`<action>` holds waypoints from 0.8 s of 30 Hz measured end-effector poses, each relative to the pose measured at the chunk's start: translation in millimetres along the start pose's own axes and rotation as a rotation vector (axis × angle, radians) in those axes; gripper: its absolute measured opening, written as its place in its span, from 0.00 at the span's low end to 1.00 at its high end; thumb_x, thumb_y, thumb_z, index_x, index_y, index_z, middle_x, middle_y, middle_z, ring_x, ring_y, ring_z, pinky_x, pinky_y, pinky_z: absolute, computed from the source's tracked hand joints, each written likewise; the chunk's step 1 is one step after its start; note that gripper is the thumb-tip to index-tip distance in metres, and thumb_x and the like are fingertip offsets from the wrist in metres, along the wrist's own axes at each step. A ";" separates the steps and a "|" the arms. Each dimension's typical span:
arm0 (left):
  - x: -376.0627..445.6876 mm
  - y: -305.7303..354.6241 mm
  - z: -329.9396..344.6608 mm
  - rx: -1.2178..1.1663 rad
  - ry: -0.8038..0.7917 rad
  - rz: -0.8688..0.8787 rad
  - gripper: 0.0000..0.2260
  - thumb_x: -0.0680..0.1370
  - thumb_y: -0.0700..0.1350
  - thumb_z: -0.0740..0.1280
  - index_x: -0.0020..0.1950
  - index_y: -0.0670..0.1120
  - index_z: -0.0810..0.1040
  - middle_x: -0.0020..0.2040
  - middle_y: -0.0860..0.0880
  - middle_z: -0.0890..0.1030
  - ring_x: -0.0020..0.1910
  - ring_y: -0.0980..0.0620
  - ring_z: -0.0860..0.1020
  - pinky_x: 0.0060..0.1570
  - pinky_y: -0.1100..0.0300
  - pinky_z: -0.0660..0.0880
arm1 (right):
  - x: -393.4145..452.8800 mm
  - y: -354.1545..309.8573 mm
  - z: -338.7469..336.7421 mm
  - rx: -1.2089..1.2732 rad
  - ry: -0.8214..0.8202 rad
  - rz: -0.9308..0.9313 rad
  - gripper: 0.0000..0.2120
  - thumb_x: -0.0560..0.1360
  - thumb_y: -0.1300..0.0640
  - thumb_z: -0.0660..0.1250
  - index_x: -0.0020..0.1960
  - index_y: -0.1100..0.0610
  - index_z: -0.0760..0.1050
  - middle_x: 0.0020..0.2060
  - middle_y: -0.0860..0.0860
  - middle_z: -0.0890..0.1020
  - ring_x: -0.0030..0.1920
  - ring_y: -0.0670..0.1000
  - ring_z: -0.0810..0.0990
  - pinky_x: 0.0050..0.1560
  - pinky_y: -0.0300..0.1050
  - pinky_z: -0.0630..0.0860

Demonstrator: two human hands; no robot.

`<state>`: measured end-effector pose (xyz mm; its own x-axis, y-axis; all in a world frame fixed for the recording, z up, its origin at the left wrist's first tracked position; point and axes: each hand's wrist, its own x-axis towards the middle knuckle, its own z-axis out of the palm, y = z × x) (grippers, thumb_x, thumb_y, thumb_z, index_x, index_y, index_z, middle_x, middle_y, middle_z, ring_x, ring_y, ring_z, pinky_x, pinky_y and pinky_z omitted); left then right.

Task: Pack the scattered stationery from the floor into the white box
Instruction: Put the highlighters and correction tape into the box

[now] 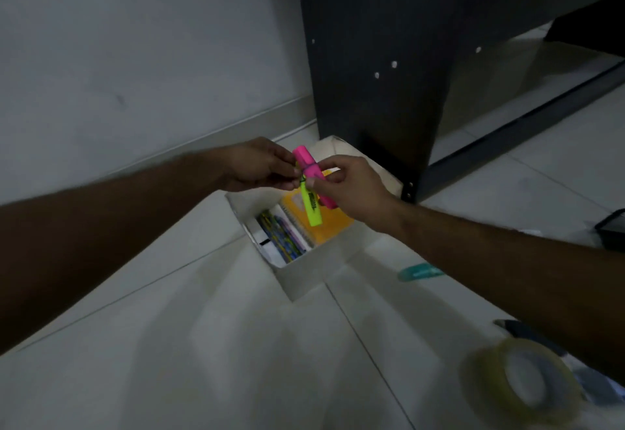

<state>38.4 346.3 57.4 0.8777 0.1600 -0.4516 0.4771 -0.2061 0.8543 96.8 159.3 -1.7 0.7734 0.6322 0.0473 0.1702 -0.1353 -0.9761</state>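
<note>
Head view: two highlighters are held together above the open box, both hands on them.
Pink highlighter [309,172]: it is held over the far half of the box; its long axis is tilted, cap end up and away, lower end down toward the right wrist; part of its body is hidden behind the right hand.
Yellow highlighter [311,206]: it lies just beside the pink one, touching or nearly so; its long axis points down toward the box, with the free end hanging lowest; dark print is seen along the barrel, too blurred to be read.
Key relation: the box [304,277] is directly below the highlighters, so a short lowering or release is judged enough; the yellow tip is nearest to the contents.
Right hand [348,186]: fingers and thumb are curled and pinched around the middle of both highlighters from the right.
Left hand [260,167]: fingertips are pinched on the upper part of the pair from the left; which highlighter is gripped cannot be told.
Nearer hand: both are on the pair; the right one holds lower, closer to the box.
Box contents: an orange notebook [334,223] and a bundle of pens [280,237] are seen inside.
Floor: a teal item [419,272] and a tape roll [524,382] are left outside the box, to the right.
</note>
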 end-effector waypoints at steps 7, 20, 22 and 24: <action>17.6 -50.4 -51.1 0.198 0.237 -0.201 0.04 0.75 0.30 0.65 0.42 0.33 0.79 0.41 0.35 0.81 0.37 0.45 0.85 0.46 0.52 0.83 | 54.6 24.4 95.7 0.014 -0.113 0.292 0.15 0.72 0.53 0.75 0.55 0.60 0.81 0.45 0.58 0.85 0.42 0.54 0.84 0.46 0.55 0.84; 29.4 -86.2 -47.8 1.449 -0.010 -0.016 0.11 0.77 0.50 0.66 0.56 0.48 0.82 0.52 0.47 0.83 0.49 0.49 0.80 0.52 0.52 0.79 | 63.1 71.7 156.0 -0.511 -0.375 0.222 0.10 0.79 0.54 0.64 0.43 0.60 0.72 0.42 0.60 0.79 0.46 0.57 0.79 0.40 0.43 0.70; 29.4 -91.7 -50.0 1.576 -0.077 -0.015 0.11 0.77 0.51 0.63 0.54 0.51 0.82 0.49 0.49 0.84 0.47 0.49 0.80 0.52 0.51 0.78 | 61.8 67.8 149.6 -0.509 -0.387 0.231 0.13 0.76 0.57 0.65 0.35 0.57 0.66 0.34 0.56 0.76 0.38 0.54 0.77 0.37 0.42 0.71; 26.9 -89.1 -49.9 1.579 -0.101 -0.026 0.12 0.77 0.51 0.62 0.58 0.54 0.80 0.52 0.51 0.83 0.51 0.49 0.80 0.55 0.51 0.76 | 62.4 68.1 144.5 -0.482 -0.375 0.233 0.13 0.74 0.60 0.65 0.32 0.57 0.66 0.29 0.53 0.72 0.33 0.53 0.74 0.32 0.40 0.68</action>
<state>17.3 417.1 -18.0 0.8371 0.1303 -0.5313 -0.0021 -0.9704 -0.2414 68.4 299.7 -95.9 0.5728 0.7563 -0.3160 0.3464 -0.5728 -0.7429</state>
